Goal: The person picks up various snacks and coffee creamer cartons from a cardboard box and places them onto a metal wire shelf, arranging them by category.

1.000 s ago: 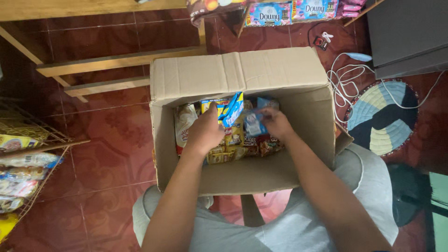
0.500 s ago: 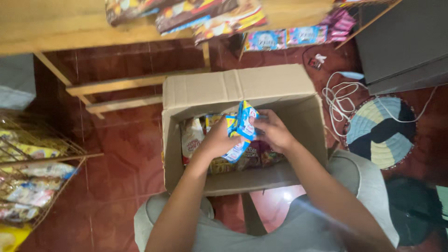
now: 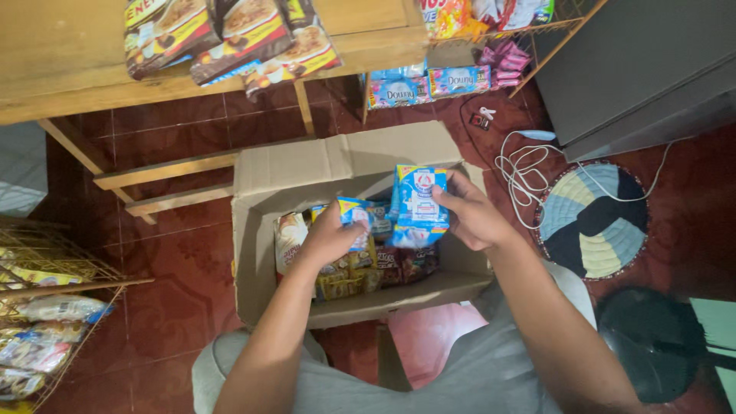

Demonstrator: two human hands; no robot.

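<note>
Two hands work over the open cardboard box [image 3: 337, 172]: right hand [image 3: 469, 215] pinches a blue sachet pack [image 3: 419, 205] upright above the packed goods, fingers curled round its edge, while left hand [image 3: 331, 236] presses a yellow-blue packet [image 3: 354, 218], steadying it.

The open brown cardboard box [image 3: 307, 172] sits before the wooden table [image 3: 69, 69]; packets [image 3: 360, 268] lie inside it, and a round woven mat [image 3: 594, 222] lies to its right.

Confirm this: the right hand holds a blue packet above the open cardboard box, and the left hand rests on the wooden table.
Not quite. In the head view the left hand is down inside the cardboard box, on the packets there, not on the wooden table. The right hand does hold the blue packet.
</note>
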